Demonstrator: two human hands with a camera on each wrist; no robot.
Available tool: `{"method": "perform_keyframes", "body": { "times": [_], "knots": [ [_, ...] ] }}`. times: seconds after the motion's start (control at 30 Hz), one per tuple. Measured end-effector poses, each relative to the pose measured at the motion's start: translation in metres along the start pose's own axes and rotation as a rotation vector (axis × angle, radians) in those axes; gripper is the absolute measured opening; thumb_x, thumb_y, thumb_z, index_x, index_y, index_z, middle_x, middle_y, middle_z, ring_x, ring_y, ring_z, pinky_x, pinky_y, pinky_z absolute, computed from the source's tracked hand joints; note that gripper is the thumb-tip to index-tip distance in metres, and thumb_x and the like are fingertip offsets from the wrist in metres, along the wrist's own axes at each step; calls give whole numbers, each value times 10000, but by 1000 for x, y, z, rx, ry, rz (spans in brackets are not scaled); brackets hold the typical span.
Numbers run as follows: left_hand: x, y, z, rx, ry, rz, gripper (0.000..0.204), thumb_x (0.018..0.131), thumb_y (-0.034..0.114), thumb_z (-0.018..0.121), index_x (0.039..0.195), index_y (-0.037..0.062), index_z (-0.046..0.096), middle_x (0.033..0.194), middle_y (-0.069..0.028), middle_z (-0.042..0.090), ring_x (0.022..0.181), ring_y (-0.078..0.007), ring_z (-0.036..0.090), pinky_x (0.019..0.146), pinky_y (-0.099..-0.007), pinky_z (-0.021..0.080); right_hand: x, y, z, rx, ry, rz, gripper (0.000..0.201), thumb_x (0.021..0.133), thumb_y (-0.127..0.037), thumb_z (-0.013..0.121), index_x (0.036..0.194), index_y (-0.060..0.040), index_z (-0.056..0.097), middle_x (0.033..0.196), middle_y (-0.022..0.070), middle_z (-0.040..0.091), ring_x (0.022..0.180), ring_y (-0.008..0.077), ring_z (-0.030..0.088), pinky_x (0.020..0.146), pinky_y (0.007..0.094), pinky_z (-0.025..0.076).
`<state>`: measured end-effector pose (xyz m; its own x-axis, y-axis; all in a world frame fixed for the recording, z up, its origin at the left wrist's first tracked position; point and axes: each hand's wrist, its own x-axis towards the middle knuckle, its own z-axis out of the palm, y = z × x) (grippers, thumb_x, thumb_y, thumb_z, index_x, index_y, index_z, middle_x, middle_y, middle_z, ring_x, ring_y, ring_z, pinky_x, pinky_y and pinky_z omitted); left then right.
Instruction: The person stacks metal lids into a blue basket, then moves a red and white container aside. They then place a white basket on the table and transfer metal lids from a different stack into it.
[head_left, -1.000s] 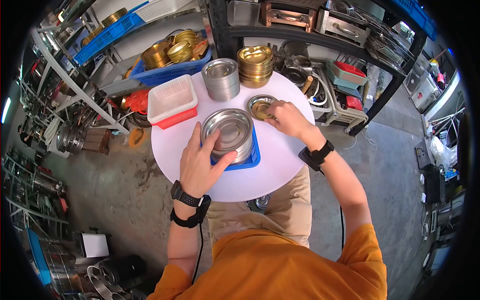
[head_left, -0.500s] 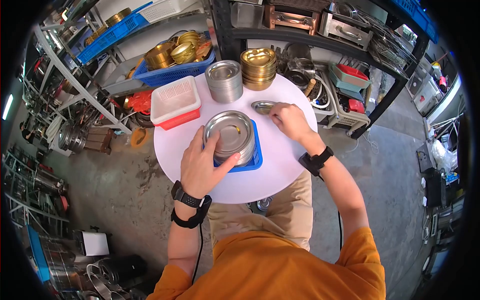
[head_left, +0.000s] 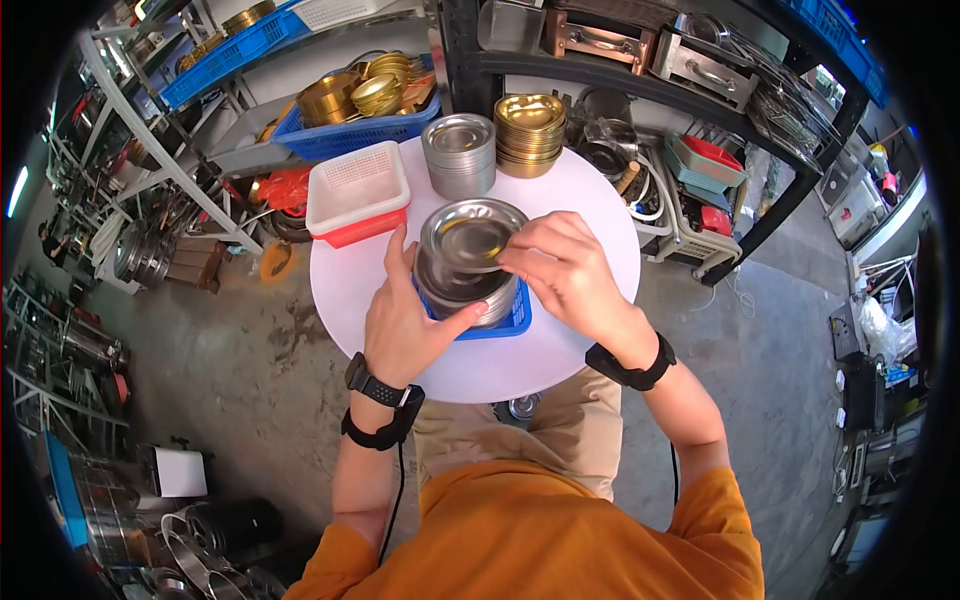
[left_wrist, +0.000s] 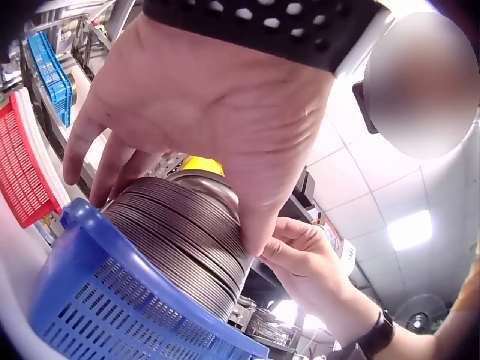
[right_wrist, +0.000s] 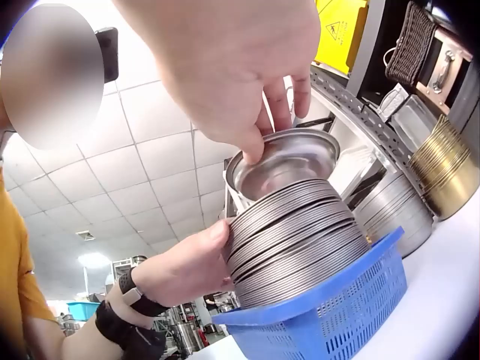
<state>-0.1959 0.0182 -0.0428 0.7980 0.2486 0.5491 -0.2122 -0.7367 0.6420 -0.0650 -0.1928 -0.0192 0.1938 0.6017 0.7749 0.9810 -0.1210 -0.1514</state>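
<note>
My right hand (head_left: 570,275) pinches a round, shallow steel dish (head_left: 474,232) by its rim. The dish is tilted over a tall stack of matching steel dishes (right_wrist: 296,247), overlapping its top in the head view. That stack stands in a blue perforated basket (right_wrist: 337,304) on the table. My left hand (head_left: 400,325) spans the stack's near left side, fingers fairly straight and spread. Its thumb lies against the dish rims in the left wrist view, while its other fingers reach behind the stack (left_wrist: 180,240).
On the round white table (head_left: 440,375) stand a second stack of silver dishes (head_left: 459,165) and a stack of gold heart-shaped dishes (head_left: 530,130) at the back. A white basket (head_left: 358,185) nested in a red one (head_left: 365,232) is at left. Loaded shelving (head_left: 600,75) borders the far side.
My right hand has lifted the dish from the table's right side and brought it left over the stack in the blue basket. My left hand stays beside that stack.
</note>
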Motion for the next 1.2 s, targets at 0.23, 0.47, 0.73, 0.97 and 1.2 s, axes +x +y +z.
{"method": "perform_keyframes", "body": {
  "times": [0.23, 0.47, 0.73, 0.97, 1.2],
  "knots": [
    [-2, -6, -6, 110, -207, -3, 781, 882, 403, 883, 1473, -11, 584, 1531, -332, 539, 1354, -447, 615, 1094, -473, 524, -3, -2, -1, 125, -183, -6, 272, 907, -143, 775, 1164, -55, 785, 1265, 97, 695, 1219, 323, 636, 1050, 453, 505],
    [-5, -13, 0, 241, -165, 13, 715, 971, 456, 780, 1472, -22, 598, 1598, -344, 465, 1400, -473, 566, 1154, -471, 470, -18, 6, 11, 148, -167, 275, 367, 1039, -274, 700, 1298, -16, 730, 1400, 207, 631, 1298, 404, 593, 1098, 480, 495],
    [-5, -20, -4, 149, -117, -5, 641, 1020, 418, 722, 1466, -27, 606, 1621, -287, 473, 1432, -450, 540, 1195, -464, 427, -51, 0, 37, 247, -138, 566, 566, 1125, -328, 557, 1583, -16, 443, 1338, 323, 616, 1274, 498, 599, 1049, 524, 512],
    [57, -85, -51, 379, -66, 54, 482, 1016, 263, 707, 1409, -9, 643, 1434, -267, 636, 1333, -451, 599, 1138, -469, 477, -75, 2, 50, 383, -413, 904, 642, 1115, -264, 505, 1588, 124, 311, 647, 178, 700, 627, 431, 719, 689, 498, 602],
    [104, -162, -56, 609, -257, -29, 273, 966, 113, 695, 1213, 11, 751, 1128, -251, 753, 1095, -440, 708, 966, -500, 564, -55, -21, 46, 679, -390, 1159, 645, 1097, -194, 449, 1615, 126, 238, 686, 181, 708, 585, 255, 740, 504, 362, 592]
  ]
}}
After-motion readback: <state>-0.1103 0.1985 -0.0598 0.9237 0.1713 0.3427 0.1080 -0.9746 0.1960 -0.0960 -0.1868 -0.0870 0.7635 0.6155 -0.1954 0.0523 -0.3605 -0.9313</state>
